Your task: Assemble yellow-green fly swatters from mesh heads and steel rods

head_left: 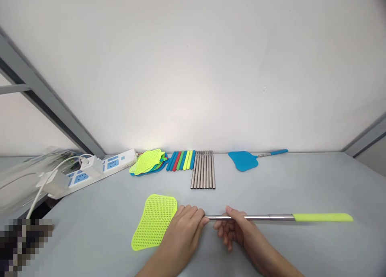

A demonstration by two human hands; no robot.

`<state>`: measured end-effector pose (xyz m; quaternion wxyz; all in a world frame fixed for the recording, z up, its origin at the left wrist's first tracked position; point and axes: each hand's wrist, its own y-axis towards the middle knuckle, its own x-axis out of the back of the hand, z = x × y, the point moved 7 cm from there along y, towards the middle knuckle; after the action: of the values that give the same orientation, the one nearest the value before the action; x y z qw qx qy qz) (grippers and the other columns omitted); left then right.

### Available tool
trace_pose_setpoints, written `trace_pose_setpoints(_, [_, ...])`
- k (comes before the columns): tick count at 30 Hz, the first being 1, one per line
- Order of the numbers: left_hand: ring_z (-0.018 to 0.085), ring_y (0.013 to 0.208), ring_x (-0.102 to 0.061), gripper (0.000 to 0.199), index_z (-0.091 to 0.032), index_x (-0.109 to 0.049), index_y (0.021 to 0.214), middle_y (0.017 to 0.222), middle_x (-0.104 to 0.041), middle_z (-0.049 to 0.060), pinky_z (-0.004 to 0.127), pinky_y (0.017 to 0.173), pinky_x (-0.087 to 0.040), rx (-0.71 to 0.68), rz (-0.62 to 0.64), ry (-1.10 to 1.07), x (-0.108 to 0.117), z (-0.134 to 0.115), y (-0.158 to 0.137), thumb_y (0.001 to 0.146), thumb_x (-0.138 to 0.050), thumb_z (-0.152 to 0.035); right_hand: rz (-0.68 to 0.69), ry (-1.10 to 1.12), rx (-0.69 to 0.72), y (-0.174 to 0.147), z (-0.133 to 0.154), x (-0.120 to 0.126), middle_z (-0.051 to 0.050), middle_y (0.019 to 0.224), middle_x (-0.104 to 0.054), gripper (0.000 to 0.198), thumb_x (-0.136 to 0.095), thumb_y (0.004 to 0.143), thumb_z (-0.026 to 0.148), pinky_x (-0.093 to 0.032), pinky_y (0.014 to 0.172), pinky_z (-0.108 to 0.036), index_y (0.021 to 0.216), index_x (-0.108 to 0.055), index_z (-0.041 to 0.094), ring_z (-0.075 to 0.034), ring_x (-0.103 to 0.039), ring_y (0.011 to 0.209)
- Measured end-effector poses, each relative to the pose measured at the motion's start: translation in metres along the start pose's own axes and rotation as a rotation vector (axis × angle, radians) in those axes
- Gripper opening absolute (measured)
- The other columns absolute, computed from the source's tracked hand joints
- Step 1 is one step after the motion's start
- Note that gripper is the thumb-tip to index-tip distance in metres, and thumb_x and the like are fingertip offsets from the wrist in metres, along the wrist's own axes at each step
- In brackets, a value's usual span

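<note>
A yellow-green fly swatter lies level in front of me, with its perforated head (154, 222) on the left, an extended metal telescopic rod (256, 217) and a yellow-green handle (322, 217) on the right. My left hand (185, 230) is closed round the rod just beside the head, hiding where the two meet. Further along the rod is my right hand (237, 226); its thumb crosses over the metal and its curled fingers are underneath, loosely holding it.
Behind my hands are a pile of coloured swatter heads (147, 162), a row of coloured handles (181, 160) and several metal rods (203, 169). A blue fly swatter (243, 160) lies by the wall. A white power strip (113, 163) with plugs and cables is on the left.
</note>
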<state>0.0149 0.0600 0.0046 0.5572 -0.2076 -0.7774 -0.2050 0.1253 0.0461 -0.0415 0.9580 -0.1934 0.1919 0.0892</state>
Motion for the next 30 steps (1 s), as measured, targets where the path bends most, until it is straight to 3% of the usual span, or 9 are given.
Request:
trace_pose_setpoints(7, [0.015,0.064,-0.044,0.029,-0.018,-0.046,0.069,0.07,-0.051,0.002,0.03,0.061,-0.035,-0.034,-0.059,0.059,0.004,-0.003,-0.001,0.086,-0.024,-0.025,0.026,-0.041,0.025,-0.003,0.001,-0.001,-0.007,0.059,-0.052,0.048,-0.034,0.079,0.044,-0.035,0.044,-0.022,0.071,-0.063,0.006,-0.011,-0.047,0.049])
trace_pose_setpoints(17, [0.014,0.064,-0.047,0.024,-0.018,-0.046,0.076,0.071,-0.052,0.001,0.027,0.053,-0.033,-0.13,-0.062,0.144,0.01,-0.015,0.008,0.086,-0.024,-0.023,0.09,0.068,-0.016,0.001,0.006,0.003,-0.006,0.059,-0.051,0.042,-0.034,0.079,0.039,-0.035,0.048,-0.025,0.066,-0.059,0.007,-0.012,-0.046,0.051])
trace_pose_setpoints(25, [0.012,0.067,-0.046,0.029,-0.017,-0.045,0.072,0.071,-0.052,0.0,0.024,0.057,-0.033,-0.232,-0.064,0.081,0.032,-0.025,0.033,0.087,-0.022,-0.027,0.015,-0.032,0.096,-0.004,0.034,0.013,-0.007,0.063,-0.052,0.043,-0.033,0.081,0.04,-0.035,0.054,-0.026,0.069,-0.06,0.009,-0.013,-0.047,0.055])
trace_pose_setpoints(30, [0.011,0.063,-0.044,0.032,-0.017,-0.042,0.068,0.068,-0.049,0.0,0.024,0.054,-0.031,-0.22,-0.085,0.026,0.042,-0.025,0.044,0.087,-0.02,-0.031,0.002,-0.129,0.139,-0.004,0.056,0.015,-0.007,0.066,-0.052,0.043,-0.031,0.081,0.04,-0.036,0.056,-0.027,0.07,-0.06,0.01,-0.013,-0.046,0.057])
